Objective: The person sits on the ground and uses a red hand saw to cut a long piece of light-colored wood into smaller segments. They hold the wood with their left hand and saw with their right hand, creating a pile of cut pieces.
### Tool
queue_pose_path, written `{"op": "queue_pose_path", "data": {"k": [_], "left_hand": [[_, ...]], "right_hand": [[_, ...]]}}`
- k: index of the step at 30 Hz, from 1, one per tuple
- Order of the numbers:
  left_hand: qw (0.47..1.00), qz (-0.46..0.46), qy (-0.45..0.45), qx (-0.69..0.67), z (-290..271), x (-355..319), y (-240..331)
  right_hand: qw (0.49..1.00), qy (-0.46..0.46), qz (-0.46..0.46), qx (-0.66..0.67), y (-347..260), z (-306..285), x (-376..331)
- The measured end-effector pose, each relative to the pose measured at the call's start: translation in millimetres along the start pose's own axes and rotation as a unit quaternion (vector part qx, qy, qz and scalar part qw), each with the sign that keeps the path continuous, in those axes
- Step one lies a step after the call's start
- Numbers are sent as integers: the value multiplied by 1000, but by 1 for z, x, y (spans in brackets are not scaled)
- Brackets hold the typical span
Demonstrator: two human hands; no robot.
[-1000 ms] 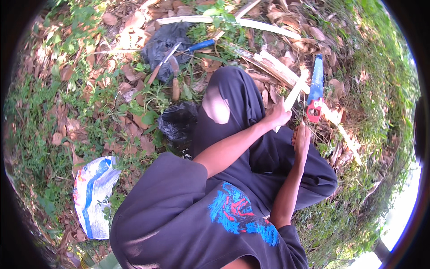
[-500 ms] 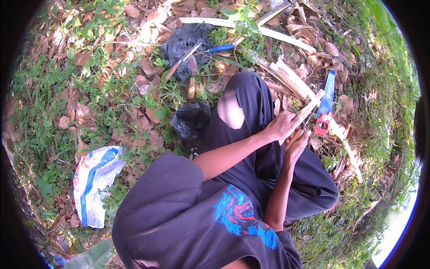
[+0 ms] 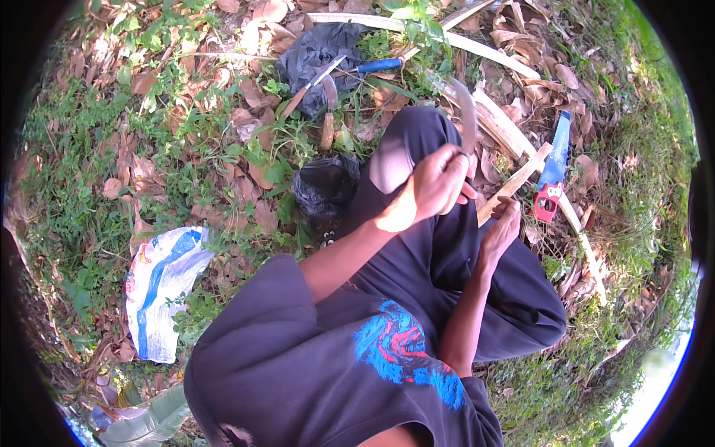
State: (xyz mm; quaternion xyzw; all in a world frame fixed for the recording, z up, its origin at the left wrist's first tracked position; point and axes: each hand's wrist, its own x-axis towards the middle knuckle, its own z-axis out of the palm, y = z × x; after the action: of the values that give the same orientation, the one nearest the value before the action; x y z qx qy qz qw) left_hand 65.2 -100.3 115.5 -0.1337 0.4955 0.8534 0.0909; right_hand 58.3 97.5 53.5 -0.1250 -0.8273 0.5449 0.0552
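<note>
My left hand (image 3: 439, 182) is closed around the handle of a curved knife (image 3: 468, 112); the grip is hidden in the fist and the blade points away, over my raised knee. A split strip of pale wood (image 3: 514, 182) slants from my thigh toward the far right, its outer end beside a handsaw. Close against the near end of the strip is my right hand (image 3: 500, 231), its fingers loosely bent and apart, seemingly not wrapped round the wood.
The handsaw (image 3: 555, 160), blue-bladed with a red handle, lies right. Another wooden-handled curved knife (image 3: 328, 119), a straight knife (image 3: 313, 86) and a blue-handled tool (image 3: 378, 65) rest by a black plastic bag (image 3: 298, 63). Long wood strips (image 3: 503, 127) lie beyond. A white sack (image 3: 160, 298) is left.
The curved knife has passed from my right hand to my left, which has risen left with the blade up. My right hand has loosened beside the wood strip that my left hand held.
</note>
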Motion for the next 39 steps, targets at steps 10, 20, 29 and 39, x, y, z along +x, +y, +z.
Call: {"op": "queue_pose_path", "data": {"k": [10, 20, 29, 39], "left_hand": [[957, 99, 228, 150, -114, -21, 60], [957, 74, 14, 278, -24, 26, 42], [802, 69, -62, 590, 64, 111, -13], [783, 73, -76, 614, 50, 146, -86]], "right_hand": [[931, -156, 257, 205, 109, -10, 25], [931, -39, 263, 249, 94, -12, 17], [911, -80, 301, 269, 73, -34, 22], [912, -87, 268, 297, 74, -44, 16]]}}
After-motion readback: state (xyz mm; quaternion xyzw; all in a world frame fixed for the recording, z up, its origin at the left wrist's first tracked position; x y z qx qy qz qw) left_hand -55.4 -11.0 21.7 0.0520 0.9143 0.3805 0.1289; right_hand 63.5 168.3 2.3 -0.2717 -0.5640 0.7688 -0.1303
